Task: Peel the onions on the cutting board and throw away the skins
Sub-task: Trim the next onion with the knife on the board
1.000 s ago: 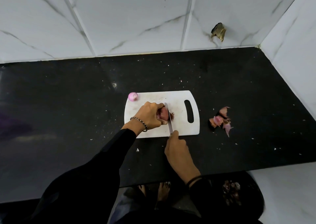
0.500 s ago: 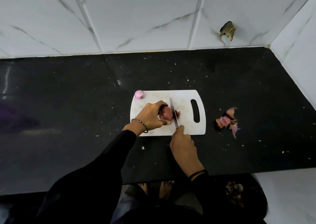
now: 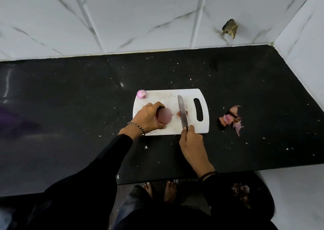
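An onion [image 3: 164, 116] is gripped by the left hand [image 3: 149, 118], with the fingers curled round it from the left, over the left half of the white cutting board [image 3: 157, 97]. It's blurred, so whether it's actually touching the board can't be told. The knife [image 3: 182, 112] is held by the right hand [image 3: 192, 142], which is wrapped round the handle at the near edge of the board. The blade is pointed away toward the wall and laid across the middle of the board. A small cut-off bit [image 3: 178, 113] is seen right against the blade, apart from the held onion. A second, smaller onion [image 3: 141, 94], pale pink, is parked at the far left corner of the board, right on the edge. A pile of skins [image 3: 230, 119] is left on the black counter [image 3: 70, 107] to the right of the board, near it but not touching. A beaded bracelet [image 3: 136, 127] is worn on the left wrist and a dark band [image 3: 208, 174] on the right. White marble-look tiles [image 3: 140, 19] are seen behind the counter, with a broken hole [image 3: 229, 28] in one of them near the corner
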A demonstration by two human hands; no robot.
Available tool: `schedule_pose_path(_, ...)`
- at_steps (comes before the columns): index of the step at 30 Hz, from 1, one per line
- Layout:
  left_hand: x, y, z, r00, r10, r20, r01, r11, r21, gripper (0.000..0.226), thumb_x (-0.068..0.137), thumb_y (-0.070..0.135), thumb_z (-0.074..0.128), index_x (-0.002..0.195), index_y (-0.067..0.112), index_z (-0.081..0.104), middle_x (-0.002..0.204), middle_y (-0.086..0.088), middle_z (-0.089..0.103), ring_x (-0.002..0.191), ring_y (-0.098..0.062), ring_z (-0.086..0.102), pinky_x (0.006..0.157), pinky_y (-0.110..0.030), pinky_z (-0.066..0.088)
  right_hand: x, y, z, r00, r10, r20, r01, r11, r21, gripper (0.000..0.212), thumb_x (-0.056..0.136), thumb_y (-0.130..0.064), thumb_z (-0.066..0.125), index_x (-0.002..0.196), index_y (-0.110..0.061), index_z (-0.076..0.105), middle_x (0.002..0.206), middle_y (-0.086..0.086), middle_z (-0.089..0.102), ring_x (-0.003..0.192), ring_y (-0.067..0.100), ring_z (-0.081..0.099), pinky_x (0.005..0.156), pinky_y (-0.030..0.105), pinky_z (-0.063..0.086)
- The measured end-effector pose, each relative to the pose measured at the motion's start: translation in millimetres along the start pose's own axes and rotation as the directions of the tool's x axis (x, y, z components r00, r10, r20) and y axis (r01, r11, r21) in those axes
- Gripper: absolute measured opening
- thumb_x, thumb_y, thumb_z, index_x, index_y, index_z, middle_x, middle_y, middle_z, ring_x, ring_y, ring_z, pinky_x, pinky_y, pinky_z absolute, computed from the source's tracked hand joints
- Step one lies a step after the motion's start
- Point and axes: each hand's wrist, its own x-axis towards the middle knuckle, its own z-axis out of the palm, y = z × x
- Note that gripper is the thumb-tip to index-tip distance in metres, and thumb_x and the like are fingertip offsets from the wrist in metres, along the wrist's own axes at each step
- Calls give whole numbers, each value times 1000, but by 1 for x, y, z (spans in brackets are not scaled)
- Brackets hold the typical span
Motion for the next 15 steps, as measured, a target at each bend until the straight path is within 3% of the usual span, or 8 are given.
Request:
schedule_pose_path(2,0,1,0,1000,23,3,-23,999,32,74,64,31,87,128,19,52,114,-6,60,105,-21,52,89,-31,44,-2,0,0,1000,-15,-16,15,1000,15,27,107,-34,30,99,-14,45,84,7,58,73,22,60,65,42,53)
schedule_pose_path(5,1,2,-1,999,41,14,-42,997,71,74,63,32,87,128,18,54,120,-3,62,109,-22,53,94,-37,45,-4,-1,0,999,-39,-14,39,999,8,27,107,-33,30,97,-13,45,79,6,57,70,21,59,61,38,49)
schedule_pose_path(11,-4,1,-2,998,26,-56,-21,996,85,69,61,41,86,121,22,58,110,0,64,102,-18,49,86,-37,48,-3,4,5,999,-14,33,16,999,-41,28,107,-34,30,97,-13,46,81,7,59,68,21,60,58,36,46)
schedule_pose_path(15,-10,0,3,991,0,-132,1,1000,8,66,61,41,86,118,18,60,104,1,63,97,-18,50,84,-36,48,-1,11,-2,999,14,-33,-15,999,-49,28,107,-34,29,99,-13,45,84,8,58,70,25,58,60,38,46)
